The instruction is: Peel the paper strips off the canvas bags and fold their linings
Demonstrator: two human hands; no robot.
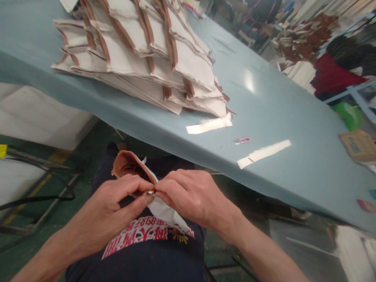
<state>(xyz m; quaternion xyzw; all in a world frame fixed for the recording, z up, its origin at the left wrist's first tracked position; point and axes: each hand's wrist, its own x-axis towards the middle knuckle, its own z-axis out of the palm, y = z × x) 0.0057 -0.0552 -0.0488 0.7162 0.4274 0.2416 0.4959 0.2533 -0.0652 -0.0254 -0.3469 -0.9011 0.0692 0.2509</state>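
Over my lap is a sewn fabric piece [172,215], white on one side and brown on the other. Its brown part curls open at the upper left. My left hand [120,203] pinches its edge between thumb and fingers. Right against those fingertips, my right hand [188,194] is closed on the same edge. Whatever small detail lies between the fingertips is hidden. On the table, thread snips [242,140] with a pink handle lie between two groups of white strips, one nearer the stack [209,125] and one farther right [264,153].
A large pile of white pieces with brown bands [141,66] covers the far left of the blue-grey table [223,98]. A cardboard box [358,145] and a green object [348,115] are at the right. A metal frame [49,207] stands at the lower left.
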